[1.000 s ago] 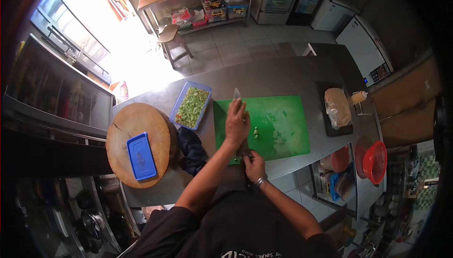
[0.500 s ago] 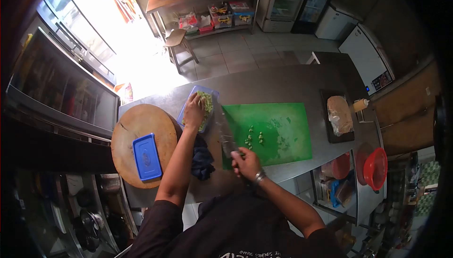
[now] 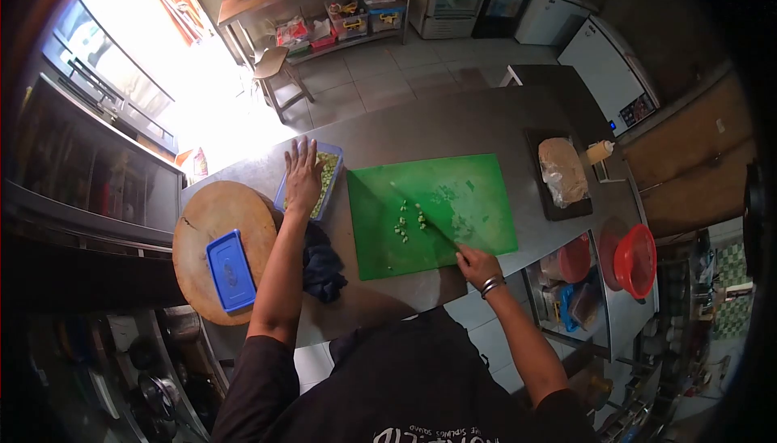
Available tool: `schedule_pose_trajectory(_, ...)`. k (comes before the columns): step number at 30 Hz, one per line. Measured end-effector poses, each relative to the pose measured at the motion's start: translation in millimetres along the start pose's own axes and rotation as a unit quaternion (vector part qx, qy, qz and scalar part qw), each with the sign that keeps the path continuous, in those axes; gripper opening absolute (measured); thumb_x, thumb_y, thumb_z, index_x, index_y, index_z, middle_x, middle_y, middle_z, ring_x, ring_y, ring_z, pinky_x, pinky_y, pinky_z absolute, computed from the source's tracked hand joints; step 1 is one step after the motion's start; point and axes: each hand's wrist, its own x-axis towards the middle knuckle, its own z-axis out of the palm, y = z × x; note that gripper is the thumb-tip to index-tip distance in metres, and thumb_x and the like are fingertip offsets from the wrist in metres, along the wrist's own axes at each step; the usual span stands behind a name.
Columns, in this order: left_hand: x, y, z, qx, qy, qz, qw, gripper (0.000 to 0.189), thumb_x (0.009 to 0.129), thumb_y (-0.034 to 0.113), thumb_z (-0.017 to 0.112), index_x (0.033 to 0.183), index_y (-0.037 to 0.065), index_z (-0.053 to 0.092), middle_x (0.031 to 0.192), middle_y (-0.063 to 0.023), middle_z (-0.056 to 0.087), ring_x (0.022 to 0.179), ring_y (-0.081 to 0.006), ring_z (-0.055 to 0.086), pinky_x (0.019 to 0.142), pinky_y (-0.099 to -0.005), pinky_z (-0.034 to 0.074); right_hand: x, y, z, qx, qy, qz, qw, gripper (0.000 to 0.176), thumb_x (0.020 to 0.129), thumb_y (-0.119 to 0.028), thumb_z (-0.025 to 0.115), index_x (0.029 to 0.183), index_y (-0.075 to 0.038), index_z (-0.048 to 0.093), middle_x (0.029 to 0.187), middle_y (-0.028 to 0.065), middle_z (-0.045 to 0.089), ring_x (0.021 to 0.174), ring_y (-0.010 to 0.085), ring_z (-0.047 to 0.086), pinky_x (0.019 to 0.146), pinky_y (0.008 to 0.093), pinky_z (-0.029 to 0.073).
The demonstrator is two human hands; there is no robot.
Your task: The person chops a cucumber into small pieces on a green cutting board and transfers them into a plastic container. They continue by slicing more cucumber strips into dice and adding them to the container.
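Note:
My left hand (image 3: 302, 174) lies flat with fingers spread over the blue container of chopped green vegetables (image 3: 326, 177), which stands left of the green cutting board (image 3: 469, 200). My right hand (image 3: 476, 266) grips the handle of a knife (image 3: 425, 218) at the board's near edge, and the blade slants up and left across the board. A few chopped green pieces (image 3: 409, 222) lie on the board beside the blade.
A round wooden chopping block (image 3: 206, 216) with a blue lid (image 3: 228, 270) on it sits at the left. A dark cloth (image 3: 322, 269) lies by the counter edge. A black tray with a wrapped lump (image 3: 562, 171) and a small bottle (image 3: 599, 151) are right. A red bowl (image 3: 633, 258) sits lower right.
The knife in my right hand swung from the board's left edge to slant across its middle. My left hand left the knife blade, reached the container and now lies flat over it.

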Motion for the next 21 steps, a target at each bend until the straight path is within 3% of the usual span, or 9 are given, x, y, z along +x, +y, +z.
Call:
schedule_pose_trajectory(2,1,-5,2,-0.201,-0.031,-0.049,0.978,0.034,0.100,0.027,0.059,0.125,0.004,0.065,0.117,-0.0204,0.069,0.120,-0.0360,0.061,0.104,-0.0432,0.047,-9,-8,5,0.011,0.041,-0.042,0.998,0.025,0.098,-0.031,0.058,0.113,-0.012,0.065,0.079,0.0144,0.068,0.073,0.0379,0.068,0.065,0.0496,0.055)
schedule_pose_trajectory(3,2,-5,-6,-0.200,-0.059,-0.092,0.974,0.024,0.100,0.028,0.061,0.098,0.005,0.069,0.090,-0.0164,0.071,0.090,-0.0331,0.069,0.075,-0.0422,0.054,-14,-13,3,0.006,0.010,-0.046,0.999,0.025,0.098,-0.031,0.058,0.113,-0.013,0.066,0.080,0.0141,0.069,0.073,0.0374,0.068,0.065,0.0495,0.055)
schedule_pose_trajectory(6,2,15,-30,-0.214,-0.037,-0.151,0.964,0.031,0.097,0.027,0.067,0.079,0.003,0.061,0.068,-0.0186,0.062,0.062,-0.0349,0.063,0.058,-0.0441,0.048,-28,-20,5,0.027,-0.010,-0.067,0.997,0.024,0.097,-0.029,0.059,0.114,-0.013,0.066,0.080,0.0139,0.069,0.072,0.0377,0.068,0.064,0.0486,0.056)
schedule_pose_trajectory(9,-11,62,-45,-0.290,-0.025,-0.170,0.941,0.037,0.096,0.025,0.068,0.069,0.005,0.052,0.070,-0.0170,0.061,0.060,-0.0353,0.061,0.054,-0.0433,0.046,-41,-22,7,0.174,0.013,-0.030,0.984,0.024,0.099,-0.028,0.062,0.113,-0.009,0.065,0.073,0.0100,0.068,0.060,0.0291,0.067,0.055,0.0408,0.054)
schedule_pose_trajectory(11,-30,98,-42,-0.362,-0.032,-0.141,0.921,0.035,0.096,0.021,0.068,0.070,0.004,0.051,0.069,-0.0187,0.058,0.062,-0.0369,0.060,0.055,-0.0451,0.044,-51,-24,7,0.459,-0.122,0.243,0.846,0.023,0.100,-0.026,0.063,0.109,-0.004,0.064,0.067,0.0044,0.063,0.050,0.0161,0.060,0.046,0.0313,0.049)
schedule_pose_trajectory(15,-89,151,-26,-0.429,-0.129,-0.140,0.883,0.015,0.099,0.017,0.062,0.100,0.002,0.060,0.105,-0.0220,0.063,0.101,-0.0380,0.062,0.083,-0.0456,0.050,-70,-23,26,0.530,-0.110,0.276,0.794,0.022,0.102,-0.025,0.062,0.102,-0.003,0.062,0.067,0.0010,0.060,0.049,0.0072,0.054,0.042,0.0253,0.044)
schedule_pose_trajectory(17,-110,173,-20,-0.470,-0.116,-0.137,0.864,0.022,0.100,0.016,0.060,0.116,0.001,0.061,0.124,-0.0237,0.061,0.120,-0.0390,0.059,0.098,-0.0457,0.049,-73,-25,40,0.544,-0.096,0.259,0.793,0.020,0.103,-0.024,0.060,0.098,-0.004,0.060,0.067,0.0020,0.061,0.048,0.0091,0.055,0.042,0.0268,0.044)
schedule_pose_trajectory(19,-127,188,-17,-0.378,-0.159,-0.093,0.907,0.047,0.103,0.021,0.054,0.143,-0.002,0.046,0.152,-0.0234,0.041,0.144,-0.0419,0.035,0.119,-0.0479,0.032,-67,-39,39,0.541,-0.096,0.273,0.790,0.020,0.103,-0.024,0.060,0.097,-0.005,0.060,0.067,0.0020,0.061,0.048,0.0090,0.055,0.041,0.0269,0.044)
schedule_pose_trajectory(21,-126,198,-21,-0.379,-0.175,-0.115,0.901,0.052,0.104,0.025,0.052,0.146,-0.004,0.041,0.154,-0.0251,0.038,0.146,-0.0425,0.032,0.121,-0.0490,0.028,-61,-47,46,0.532,-0.093,0.277,0.795,0.019,0.103,-0.023,0.059,0.095,-0.006,0.059,0.066,0.0018,0.061,0.048,0.0089,0.055,0.041,0.0269,0.044)
